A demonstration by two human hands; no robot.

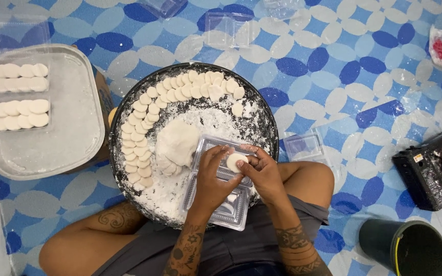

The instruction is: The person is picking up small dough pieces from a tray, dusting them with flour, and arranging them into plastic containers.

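Seated cross-legged on a blue-and-white patterned mat (344, 76), leaning over a wide round black pan (267, 117) dusted thick with white flour. Both hands meeting above a clear plastic hinged box (231, 209) resting on the pan's near edge: left hand (212, 179) and right hand (264, 171) pinched together around one round white dough disc (235, 162), fingertips closed on its rim, held just over the box's open upper half. Box compartments mostly see-through, contents hard to make out. Inside the pan, a curved double row of similar discs (180, 89) lined along the left and far rim, plus a soft lump of white dough (177, 143) sitting in the flour near the middle, just left of the box. Off to the left, a pale rectangular tray (72, 148) bearing two filled clear boxes of discs (20, 97), stacked in neat rows. More empty clear boxes (228, 30) scattered on the mat beyond the pan. At right, a black device (425, 168) and a dark cylindrical bucket (405, 248).
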